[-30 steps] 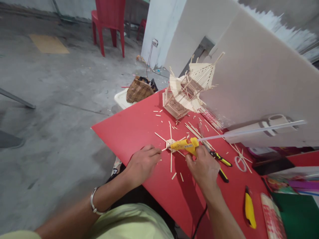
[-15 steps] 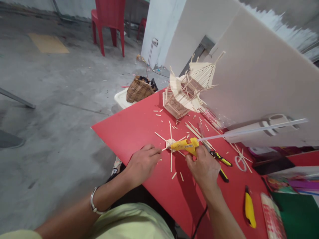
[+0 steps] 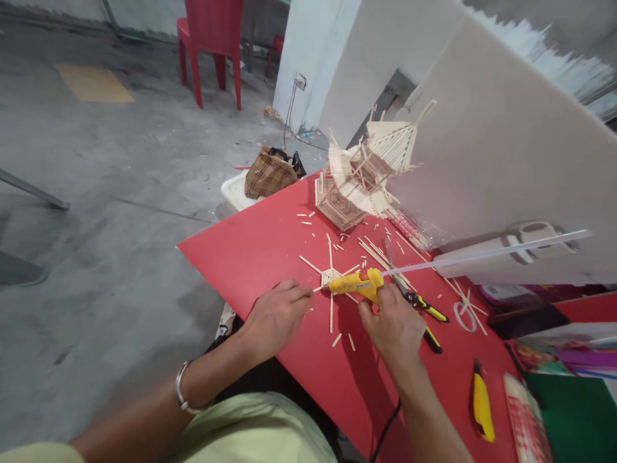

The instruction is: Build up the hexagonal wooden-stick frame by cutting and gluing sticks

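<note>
Hot-glue work on a small web of pale wooden sticks, six spokes around a polygonal hub (image 3: 328, 276), which lies flat on the red, smooth-topped table (image 3: 260, 251) between the two hands. The right hand (image 3: 394, 315) is curled closed around the handle of a yellow plastic glue gun (image 3: 357, 283), a long translucent glue stick (image 3: 482, 256) projecting from its rear; whether the trigger is pressed cannot be told. The left hand (image 3: 282, 315) is nearly closed, its fingertips gathered at the outer end of the lower-left spoke, which they appear to pinch; the thumb is largely hidden. The nozzle is at that spoke, close to the hub; actual contact, and any bead of glue, are too small to make out. Good practice, as judged here: hold the spoke at its far end, so that the fingers keep clear of the hot tip; steady the web against the table; apply a small dot exactly where stick crosses stick, since excess would string across neighbouring rows. The black power cord (image 3: 385, 427) should trail freely, and the short, pale cut stick pieces (image 3: 337, 340) should lie within easy reach.
</note>
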Demonstrator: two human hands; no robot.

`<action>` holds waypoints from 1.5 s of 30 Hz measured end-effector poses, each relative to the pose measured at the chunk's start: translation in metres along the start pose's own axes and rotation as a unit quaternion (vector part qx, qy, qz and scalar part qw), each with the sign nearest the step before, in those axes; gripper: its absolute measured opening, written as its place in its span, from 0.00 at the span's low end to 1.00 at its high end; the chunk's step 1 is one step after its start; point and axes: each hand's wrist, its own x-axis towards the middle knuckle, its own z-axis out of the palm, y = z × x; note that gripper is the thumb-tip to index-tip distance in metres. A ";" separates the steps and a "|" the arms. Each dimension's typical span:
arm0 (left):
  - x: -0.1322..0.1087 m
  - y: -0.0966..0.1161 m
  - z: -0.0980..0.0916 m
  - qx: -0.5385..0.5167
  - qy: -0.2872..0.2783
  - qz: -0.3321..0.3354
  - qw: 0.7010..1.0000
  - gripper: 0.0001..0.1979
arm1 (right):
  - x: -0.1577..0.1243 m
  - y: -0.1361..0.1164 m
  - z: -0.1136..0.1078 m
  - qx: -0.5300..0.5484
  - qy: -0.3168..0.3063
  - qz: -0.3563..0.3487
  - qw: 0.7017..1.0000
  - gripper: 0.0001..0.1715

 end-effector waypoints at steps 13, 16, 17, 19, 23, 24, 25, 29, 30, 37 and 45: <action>0.000 -0.001 0.001 -0.007 0.000 -0.004 1.000 0.11 | 0.002 -0.003 -0.002 0.008 -0.003 0.004 1.000 0.07; -0.001 -0.001 0.002 -0.008 -0.001 -0.003 1.000 0.10 | 0.002 -0.002 -0.001 -0.004 0.005 0.003 1.000 0.07; -0.001 -0.001 0.002 -0.007 0.000 -0.001 1.000 0.10 | 0.002 -0.002 0.000 -0.008 0.008 0.002 1.000 0.07; -0.001 -0.002 0.002 -0.007 0.002 0.003 1.000 0.10 | 0.002 0.000 0.002 -0.015 0.014 0.004 1.000 0.07; -0.001 -0.001 0.002 -0.009 0.003 0.002 1.000 0.10 | 0.000 0.002 0.006 -0.019 0.013 0.003 1.000 0.07; -0.001 -0.001 0.002 -0.009 0.003 0.002 1.000 0.10 | 0.000 0.002 0.006 -0.019 0.009 0.003 1.000 0.08; -0.001 -0.001 0.002 -0.010 0.002 0.002 1.000 0.10 | 0.000 0.002 0.006 -0.018 0.006 0.004 1.000 0.08; -0.001 -0.002 0.002 -0.016 0.001 0.001 1.000 0.11 | -0.001 0.002 0.006 -0.016 0.006 0.013 1.000 0.08; -0.001 -0.002 0.002 -0.016 0.001 0.001 1.000 0.11 | -0.001 0.003 0.006 -0.017 0.006 0.015 1.000 0.08; -0.001 -0.001 0.001 -0.012 -0.003 -0.002 1.000 0.10 | -0.001 0.002 0.008 -0.015 -0.004 0.015 1.000 0.09; -0.002 -0.004 0.004 -0.008 0.001 0.007 1.000 0.10 | 0.003 0.000 0.010 -0.002 -0.005 0.028 1.000 0.10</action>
